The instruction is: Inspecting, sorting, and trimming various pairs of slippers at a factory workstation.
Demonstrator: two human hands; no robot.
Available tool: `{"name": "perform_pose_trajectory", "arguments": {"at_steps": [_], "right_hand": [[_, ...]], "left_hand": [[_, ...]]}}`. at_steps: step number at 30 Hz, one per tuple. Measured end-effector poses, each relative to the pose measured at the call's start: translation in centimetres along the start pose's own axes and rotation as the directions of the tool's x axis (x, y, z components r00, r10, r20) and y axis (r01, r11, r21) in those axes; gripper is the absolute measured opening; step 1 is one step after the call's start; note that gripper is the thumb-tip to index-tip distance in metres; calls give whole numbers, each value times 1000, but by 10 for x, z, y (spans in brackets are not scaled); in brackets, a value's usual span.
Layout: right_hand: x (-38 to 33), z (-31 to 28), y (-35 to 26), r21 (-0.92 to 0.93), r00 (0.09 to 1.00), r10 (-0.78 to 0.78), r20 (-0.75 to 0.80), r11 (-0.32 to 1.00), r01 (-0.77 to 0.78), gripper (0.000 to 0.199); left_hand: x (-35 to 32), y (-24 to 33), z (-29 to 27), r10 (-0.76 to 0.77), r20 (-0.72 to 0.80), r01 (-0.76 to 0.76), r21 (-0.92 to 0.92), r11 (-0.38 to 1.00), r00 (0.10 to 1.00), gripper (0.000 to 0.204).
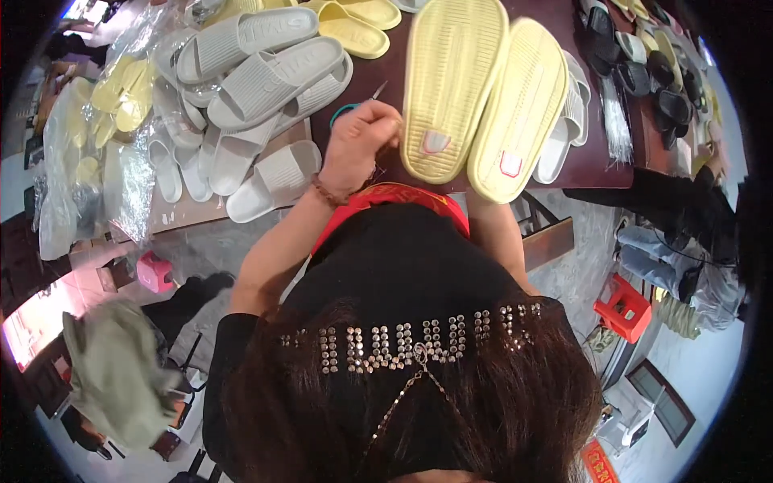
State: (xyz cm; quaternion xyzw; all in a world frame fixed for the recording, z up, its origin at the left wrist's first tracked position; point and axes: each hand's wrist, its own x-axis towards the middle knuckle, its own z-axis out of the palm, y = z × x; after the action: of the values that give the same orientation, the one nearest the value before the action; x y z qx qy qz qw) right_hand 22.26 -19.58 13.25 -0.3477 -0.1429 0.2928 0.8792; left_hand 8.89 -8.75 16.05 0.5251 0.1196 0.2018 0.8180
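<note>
A pair of pale yellow slippers (pixel 456 76) is held up side by side, soles facing me. Each heel bears a small white patch with a red outline. My right forearm (pixel 495 233) runs up behind the pair; the right hand itself is hidden by the soles it supports. Just left of the nearer heel, my left hand (pixel 362 143) is closed in a pinch, its fingertips by the sole's edge; what they hold is too small to make out. Beyond that hand lie scissors with a teal handle (pixel 341 113), partly covered by it.
Grey slippers (pixel 274 80) are piled on the dark red table at left, beside clear plastic bags (pixel 121 161). More yellow slippers (pixel 354 32) lie at the back. Black slippers (pixel 672 105) and a bundle of clear ties (pixel 616 121) are at right. A red stool (pixel 624 310) stands on the floor.
</note>
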Motion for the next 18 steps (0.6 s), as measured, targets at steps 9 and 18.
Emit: {"name": "perform_pose_trajectory", "arguments": {"at_steps": [9,18], "right_hand": [[0,5,-23,173,946,202,-253,972,-161,48],[3,14,-44,371,792,388,-471,902,-222,47]], "left_hand": [[-4,6,27,436,410,-479,876,56,801,8],[-2,-5,20,305,118,-291,729,620,945,11]]}}
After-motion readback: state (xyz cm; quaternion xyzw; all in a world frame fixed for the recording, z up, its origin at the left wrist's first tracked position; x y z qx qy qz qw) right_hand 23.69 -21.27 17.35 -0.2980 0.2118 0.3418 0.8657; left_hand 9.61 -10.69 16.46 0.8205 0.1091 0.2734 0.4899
